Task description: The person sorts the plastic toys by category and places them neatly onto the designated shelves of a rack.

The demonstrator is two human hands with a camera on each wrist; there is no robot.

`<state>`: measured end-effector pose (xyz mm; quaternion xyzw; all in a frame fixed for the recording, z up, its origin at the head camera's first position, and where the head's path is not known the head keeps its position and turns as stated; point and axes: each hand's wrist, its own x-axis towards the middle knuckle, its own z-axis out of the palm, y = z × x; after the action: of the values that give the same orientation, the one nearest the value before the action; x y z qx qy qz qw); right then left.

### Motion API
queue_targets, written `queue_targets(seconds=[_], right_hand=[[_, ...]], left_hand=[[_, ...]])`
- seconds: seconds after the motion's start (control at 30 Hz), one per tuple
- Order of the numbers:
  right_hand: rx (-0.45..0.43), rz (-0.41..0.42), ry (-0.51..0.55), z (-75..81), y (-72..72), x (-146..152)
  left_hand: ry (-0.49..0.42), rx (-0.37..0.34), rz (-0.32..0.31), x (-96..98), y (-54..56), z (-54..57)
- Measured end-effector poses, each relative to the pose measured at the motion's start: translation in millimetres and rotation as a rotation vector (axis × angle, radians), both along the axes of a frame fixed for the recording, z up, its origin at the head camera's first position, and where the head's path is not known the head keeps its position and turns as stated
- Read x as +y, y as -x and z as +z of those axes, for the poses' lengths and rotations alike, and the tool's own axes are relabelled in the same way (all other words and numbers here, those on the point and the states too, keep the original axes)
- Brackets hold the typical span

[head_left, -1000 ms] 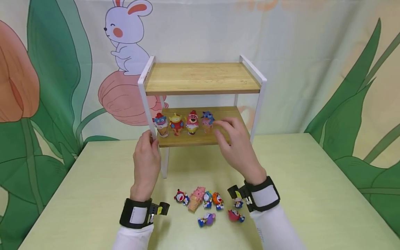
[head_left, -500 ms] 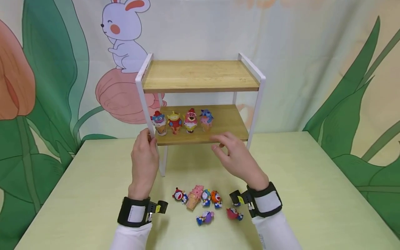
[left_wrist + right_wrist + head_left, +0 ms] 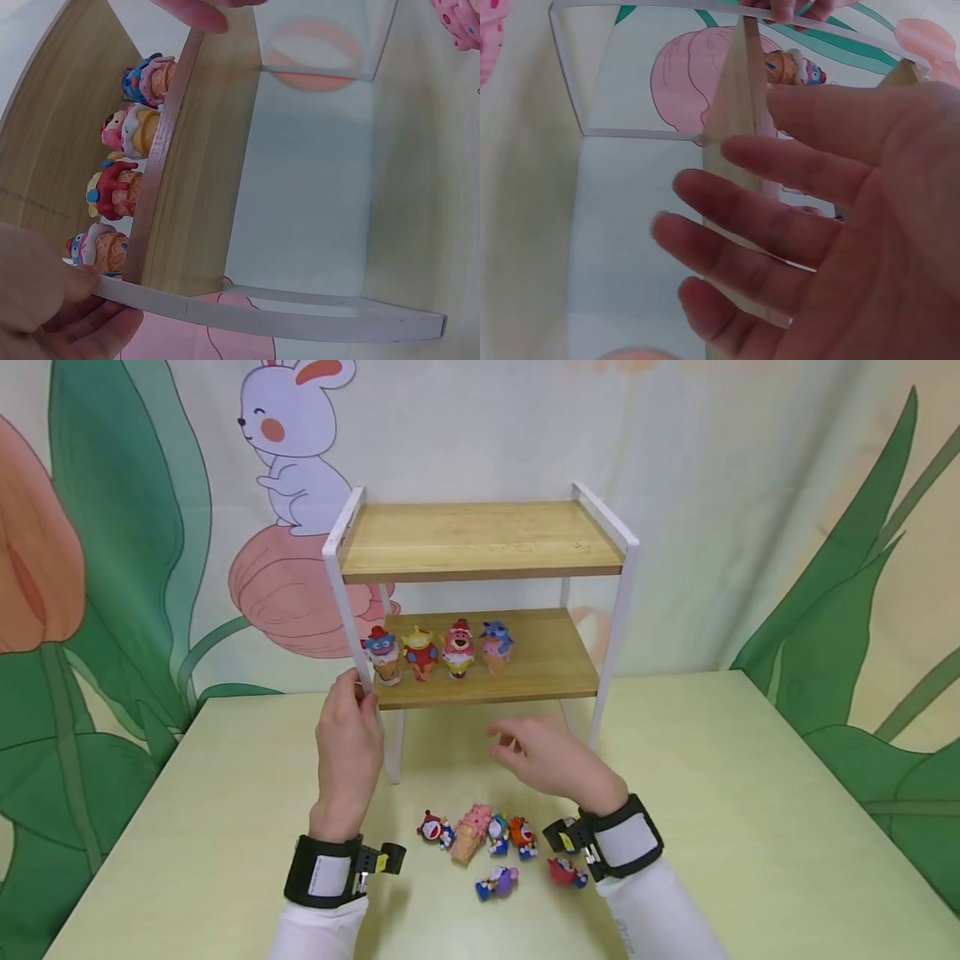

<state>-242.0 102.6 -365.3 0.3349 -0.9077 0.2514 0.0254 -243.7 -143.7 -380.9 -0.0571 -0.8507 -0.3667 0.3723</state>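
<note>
My left hand (image 3: 348, 752) grips the white left post (image 3: 161, 300) of a two-tier wooden shelf rack (image 3: 480, 535), thumb and fingers on either side of it. Ice-cream-cone figurines stand in a row on the lower board (image 3: 551, 652): a blue-faced one in a red hat (image 3: 384, 658), a red-and-yellow one (image 3: 420, 656), a pink bear (image 3: 458, 650) and a blue-topped one (image 3: 497, 647). My right hand (image 3: 551, 760) hovers below and in front of that board, fingers loosely bent and holding nothing. In the right wrist view its palm and spread fingers (image 3: 757, 217) show.
On the table before the rack lie a pink ice-cream figurine (image 3: 471, 835) and several small blue-and-white figurines, among them a red-hatted one (image 3: 435, 831), a purple one (image 3: 498, 882) and a red one (image 3: 566, 872). Another is mostly hidden by the right wrist camera (image 3: 566, 837).
My right hand has moved away from the blue-topped figurine, down and toward me, to below the lower board's front edge. The left hand keeps its grip on the post.
</note>
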Motion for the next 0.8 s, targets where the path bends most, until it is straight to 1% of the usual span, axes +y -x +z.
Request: queue_targets(seconds=[0.27, 0.53, 0.63, 0.8], right_hand=[[-0.038, 0.020, -0.119, -12.2, 2.4, -10.2], [-0.157, -0.008, -0.221, -25.3, 2.3, -21.1], [-0.180, 0.007, -0.242, -30.8, 2.2, -24.7], [-0.193, 0.032, -0.245, -37.7, 1.2, -29.9]], left_hand=[[-0.007, 0.002, -0.002, -0.8, -0.6, 0.8], [-0.003, 0.005, -0.001, -1.0, -0.8, -0.4], [-0.003, 0.001, -0.002, -0.8, -0.6, -1.2], [-0.004, 0.002, -0.006, -0.7, 0.2, -1.6]])
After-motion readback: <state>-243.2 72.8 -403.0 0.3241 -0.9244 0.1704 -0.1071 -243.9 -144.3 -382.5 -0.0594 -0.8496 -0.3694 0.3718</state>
